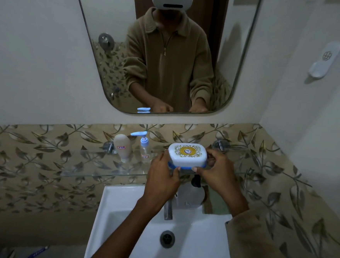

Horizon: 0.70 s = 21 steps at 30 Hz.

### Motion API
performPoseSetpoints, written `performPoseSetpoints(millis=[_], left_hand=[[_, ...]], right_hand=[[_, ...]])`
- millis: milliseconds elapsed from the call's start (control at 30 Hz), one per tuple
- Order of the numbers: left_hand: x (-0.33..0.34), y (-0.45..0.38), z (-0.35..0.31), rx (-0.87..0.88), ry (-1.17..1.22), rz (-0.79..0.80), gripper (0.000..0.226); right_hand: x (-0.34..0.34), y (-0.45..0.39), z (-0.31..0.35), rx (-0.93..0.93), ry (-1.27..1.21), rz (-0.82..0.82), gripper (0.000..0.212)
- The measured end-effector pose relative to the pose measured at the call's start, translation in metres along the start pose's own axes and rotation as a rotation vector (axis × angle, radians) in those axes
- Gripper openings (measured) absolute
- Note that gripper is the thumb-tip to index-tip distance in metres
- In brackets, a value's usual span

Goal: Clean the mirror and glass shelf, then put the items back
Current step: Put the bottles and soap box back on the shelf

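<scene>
A white soap box (pixel 187 155) with a blue base and a gold emblem on its lid is over the right part of the glass shelf (pixel 94 164). My left hand (pixel 162 176) grips its left side and my right hand (pixel 218 170) grips its right side, thumbs at the front edge. Whether the box rests on the glass I cannot tell. On the shelf to the left stand a beige bottle (pixel 122 146) and a clear pump bottle (pixel 145 147) with a blue pump head. The mirror (pixel 116 24) hangs above and reflects me and both hands.
A white sink (pixel 118 216) with a metal tap (pixel 168 209) and drain (pixel 167 239) lies below the shelf. A round white container (pixel 190 194) stands on the sink's back ledge under my hands. A white wall holder (pixel 324 61) hangs at the right.
</scene>
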<state>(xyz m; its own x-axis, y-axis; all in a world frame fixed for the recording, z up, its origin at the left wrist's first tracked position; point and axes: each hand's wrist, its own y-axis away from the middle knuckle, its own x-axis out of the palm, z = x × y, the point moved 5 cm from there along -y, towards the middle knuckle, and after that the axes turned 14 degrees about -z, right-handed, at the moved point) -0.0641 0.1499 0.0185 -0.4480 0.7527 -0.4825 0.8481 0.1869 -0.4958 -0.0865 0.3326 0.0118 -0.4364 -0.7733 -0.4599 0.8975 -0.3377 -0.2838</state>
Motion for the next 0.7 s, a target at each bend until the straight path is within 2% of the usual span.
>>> performPoseSetpoints(millis=[267,700], left_hand=[[0.0049,-0.0002,0.0064,-0.035,-0.06,0.017,0.07],[0.0014,0.0059,0.0069,0.026,-0.071,0.001,0.077]], right_hand=[[0.0068,-0.0015,-0.0025,-0.033,0.069,-0.014,0.066],[0.007,-0.0003,-0.0059,-0.069,0.18,0.016,0.075]])
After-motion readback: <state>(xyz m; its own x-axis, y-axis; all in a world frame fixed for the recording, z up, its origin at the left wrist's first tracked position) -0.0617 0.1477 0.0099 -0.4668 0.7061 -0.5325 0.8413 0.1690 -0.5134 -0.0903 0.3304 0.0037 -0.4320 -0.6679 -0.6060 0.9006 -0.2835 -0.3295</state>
